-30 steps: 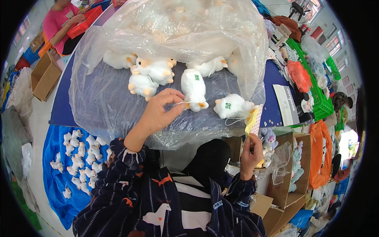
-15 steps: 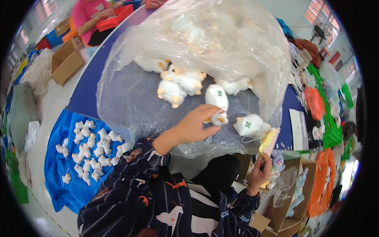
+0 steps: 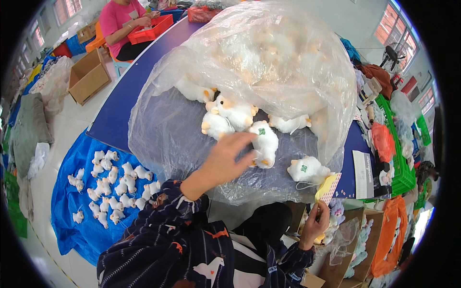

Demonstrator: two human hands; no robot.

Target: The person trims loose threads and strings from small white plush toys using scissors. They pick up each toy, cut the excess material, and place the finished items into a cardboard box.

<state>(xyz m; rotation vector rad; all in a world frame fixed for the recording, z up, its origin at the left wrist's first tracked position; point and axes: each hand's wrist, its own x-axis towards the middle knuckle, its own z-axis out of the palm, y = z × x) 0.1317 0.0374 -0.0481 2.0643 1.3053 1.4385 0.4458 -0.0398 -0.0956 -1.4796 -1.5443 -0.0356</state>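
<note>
My left hand [image 3: 222, 163], fingers spread, hovers beside a white plush toy [image 3: 266, 144] with a green mark on its body and tan feet. Its fingertips come close to the toy's left side; whether they touch I cannot tell. My right hand [image 3: 315, 222] pinches a small yellow sheet [image 3: 327, 188] with a pink checked pattern, at the table's near edge. Just above that sheet lies another white plush toy [image 3: 307, 169], with a green mark and a thin string loop. Several more white toys [image 3: 235, 111] sit at the mouth of a large clear plastic bag [image 3: 163, 125].
The bag, packed with toys, covers much of the blue table [image 3: 113, 115]. Several small white toys lie on blue sheeting [image 3: 72, 240] to the left. A white card [image 3: 362, 175] and a green crate [image 3: 401, 168] are at right. A co-worker [image 3: 122, 24] sits at far left by a red bin [image 3: 152, 30].
My left hand has drawn back from the lower end of the marked plush toy toward its left side. My right hand keeps the sheet in nearly the same place. The whole view has shifted slightly.
</note>
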